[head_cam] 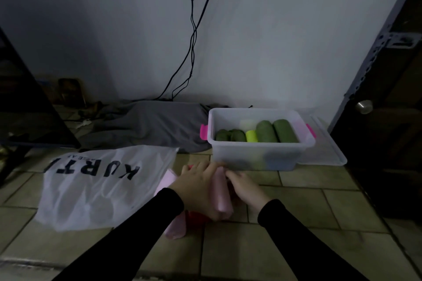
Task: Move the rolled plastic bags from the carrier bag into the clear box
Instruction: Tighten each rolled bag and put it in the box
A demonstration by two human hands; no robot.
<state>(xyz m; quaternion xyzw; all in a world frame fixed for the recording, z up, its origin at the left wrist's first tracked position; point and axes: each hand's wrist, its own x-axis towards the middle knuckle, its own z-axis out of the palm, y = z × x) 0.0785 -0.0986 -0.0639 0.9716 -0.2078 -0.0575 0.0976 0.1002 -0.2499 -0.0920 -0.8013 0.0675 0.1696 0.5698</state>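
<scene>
A white carrier bag (96, 185) with black lettering lies flat on the tiled floor at the left. The clear box (258, 155) with pink handles stands to its right and holds several rolled bags: dark green ones (266, 131) and a bright yellow one (251, 136). Just in front of the box, a pale pink roll (221, 194) sits between my hands. My left hand (196, 187) grips its left side, and my right hand (246, 187) touches its right side. Under my left forearm lie another pink roll (175, 228) and a red roll (196, 218).
The box's clear lid (326, 143) lies beside it on the right. A grey cloth (146, 125) is heaped against the wall, with black cables (193, 41) hanging above. A dark door (388, 121) with a metal knob stands at the right, and a dark panel (27, 109) at the left.
</scene>
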